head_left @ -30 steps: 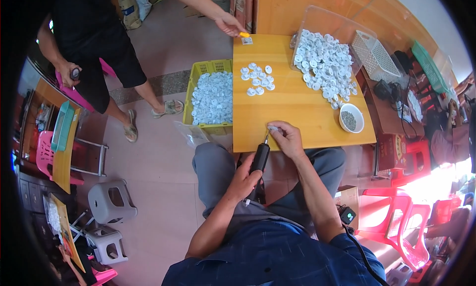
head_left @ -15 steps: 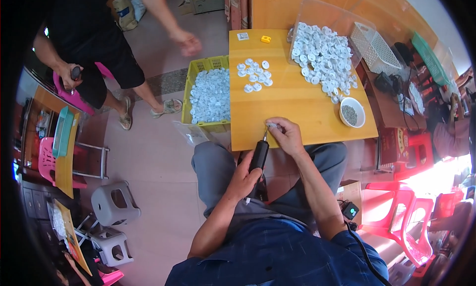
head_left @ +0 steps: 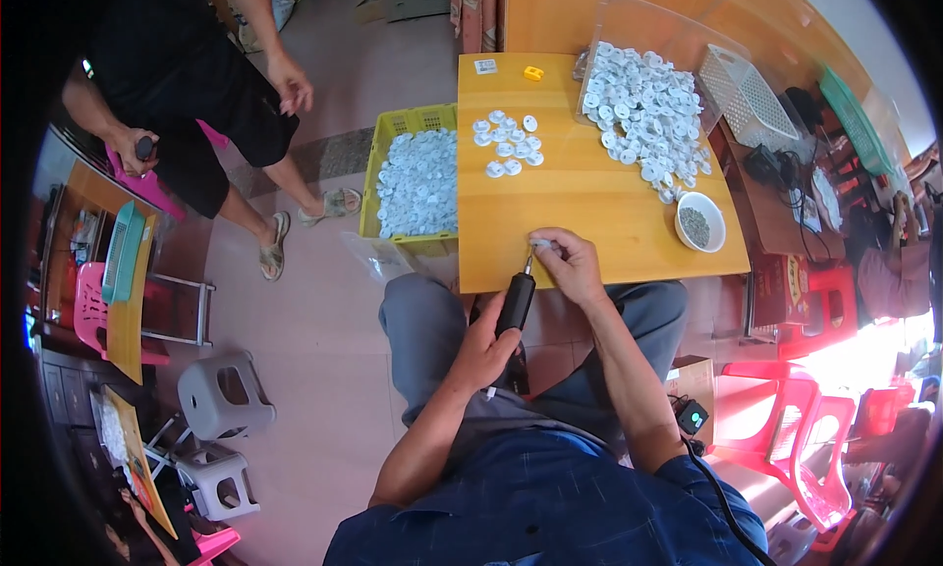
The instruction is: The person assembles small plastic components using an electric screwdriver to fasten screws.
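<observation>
Centrally, at the near edge of a wooden table (head_left: 599,242), a small pale piece (head_left: 539,243) sits pinched between the thumb and fingers of the person's right hand (head_left: 572,265). Just below it, a slim metal bit points up at the piece (whether the two touch is too small to make out). The bit belongs to a black handheld driver (head_left: 516,305), tilted slightly to the right, with the left hand's (head_left: 487,348) fingers wrapped around its body.

Farther up the tabletop lies a loose cluster of white round pieces (head_left: 508,146). Beyond them are a small yellow object (head_left: 533,73) and, near the far left corner, a white label (head_left: 486,66). To the right, a clear plastic bin (head_left: 634,21) holds a large heap of similar white pieces (head_left: 643,109), which spreads out onto the wood. Near the right edge stands a white bowl (head_left: 721,240) with small grey bits inside.

Against the table's left side, a yellow crate (head_left: 375,168) on the floor is filled with more white pieces. Farther left stands another person in dark clothes (head_left: 157,75), one hand gripping a dark object (head_left: 145,148). Grey plastic stools (head_left: 203,406) are at lower left.
</observation>
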Motion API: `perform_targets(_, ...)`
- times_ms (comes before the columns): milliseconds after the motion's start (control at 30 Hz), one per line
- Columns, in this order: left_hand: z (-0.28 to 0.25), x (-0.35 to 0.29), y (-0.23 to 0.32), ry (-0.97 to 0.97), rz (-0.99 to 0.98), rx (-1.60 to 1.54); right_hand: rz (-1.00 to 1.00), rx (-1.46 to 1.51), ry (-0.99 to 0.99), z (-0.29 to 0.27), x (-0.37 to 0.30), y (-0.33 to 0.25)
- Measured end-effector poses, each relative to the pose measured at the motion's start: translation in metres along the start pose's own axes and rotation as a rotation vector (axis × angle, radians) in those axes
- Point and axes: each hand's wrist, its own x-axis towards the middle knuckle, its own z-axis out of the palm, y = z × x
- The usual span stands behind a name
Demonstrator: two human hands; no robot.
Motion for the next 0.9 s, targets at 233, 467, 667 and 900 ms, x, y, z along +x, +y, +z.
perform_targets(233,-0.002,-0.001,0.002,-0.012,-0.023,-0.008,0.004,0.04,0.002,0.001,0.001,0.002)
perform_targets(467,-0.005,-0.008,0.021,-0.129,-0.207,-0.418,0.064,0.217,-0.022,-0.001,0.001,0.002)
perform_targets(667,-0.003,-0.031,0.004,-0.188,-0.238,-0.589,0.101,0.448,0.064,-0.001,0.009,0.0)
perform_targets(900,0.004,-0.04,-0.01,-0.135,-0.297,-0.425,0.262,0.545,0.18,-0.005,0.02,-0.016)
